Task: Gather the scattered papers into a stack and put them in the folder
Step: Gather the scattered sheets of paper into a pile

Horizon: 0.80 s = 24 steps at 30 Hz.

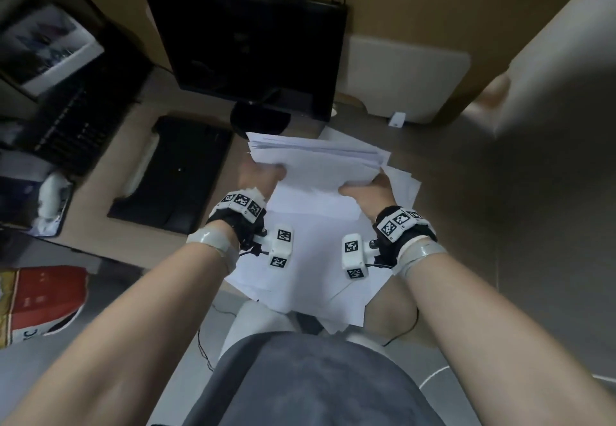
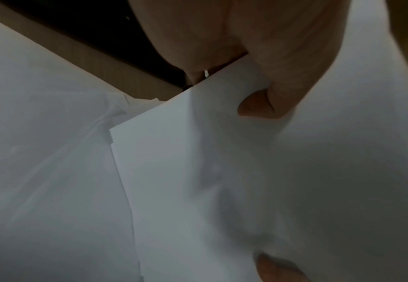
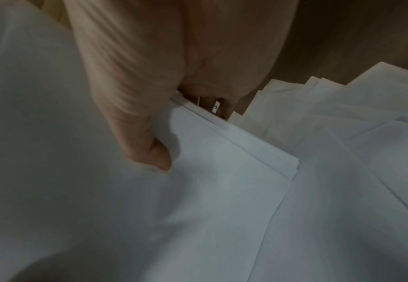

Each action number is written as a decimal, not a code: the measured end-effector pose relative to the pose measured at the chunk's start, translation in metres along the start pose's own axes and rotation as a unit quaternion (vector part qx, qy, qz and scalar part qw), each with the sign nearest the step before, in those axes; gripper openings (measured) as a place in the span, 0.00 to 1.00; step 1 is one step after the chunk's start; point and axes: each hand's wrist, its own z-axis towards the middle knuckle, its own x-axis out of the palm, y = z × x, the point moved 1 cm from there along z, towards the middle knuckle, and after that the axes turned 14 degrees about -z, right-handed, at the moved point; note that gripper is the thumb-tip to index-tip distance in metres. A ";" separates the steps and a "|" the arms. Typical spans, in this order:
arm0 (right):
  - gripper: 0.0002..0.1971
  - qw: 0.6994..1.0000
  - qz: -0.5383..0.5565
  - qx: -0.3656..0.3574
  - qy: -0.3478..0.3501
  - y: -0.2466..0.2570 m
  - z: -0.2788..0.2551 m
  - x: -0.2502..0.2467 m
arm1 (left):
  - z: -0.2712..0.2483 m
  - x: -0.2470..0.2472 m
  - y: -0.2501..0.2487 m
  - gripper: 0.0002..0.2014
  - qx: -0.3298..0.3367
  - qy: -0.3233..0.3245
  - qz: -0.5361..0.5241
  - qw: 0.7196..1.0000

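A bundle of several white papers (image 1: 316, 162) is lifted above the desk, its far edges fanned out. My left hand (image 1: 258, 175) grips its left side, thumb on top of the top sheet (image 2: 198, 152). My right hand (image 1: 366, 189) grips the right side, thumb pressed on the stack (image 3: 222, 162) and fingers underneath. More loose white sheets (image 1: 310, 279) lie spread beneath, reaching over the desk's near edge; some sheets (image 3: 343, 114) fan out to the right. A black folder (image 1: 173, 172) lies flat on the desk to the left of the papers.
A dark monitor (image 1: 246, 49) on its round stand (image 1: 260, 122) rises right behind the papers. A black keyboard (image 1: 66, 122) and cluttered items sit far left. A small white tag (image 1: 397, 119) lies at the back right. A red-and-white bag (image 1: 43, 299) stands on the floor.
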 end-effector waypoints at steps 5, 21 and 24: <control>0.29 1.000 0.006 0.006 0.001 0.001 0.005 -0.001 | -0.001 -0.003 -0.005 0.31 -0.030 0.044 -0.080 0.995; 0.16 0.999 0.043 -0.005 0.020 0.015 0.005 -0.010 | 0.000 0.018 -0.036 0.25 -0.059 -0.075 -0.078 0.992; 0.14 0.997 0.063 -0.028 0.020 0.021 0.001 -0.009 | 0.001 0.016 -0.035 0.29 -0.036 -0.088 -0.051 0.994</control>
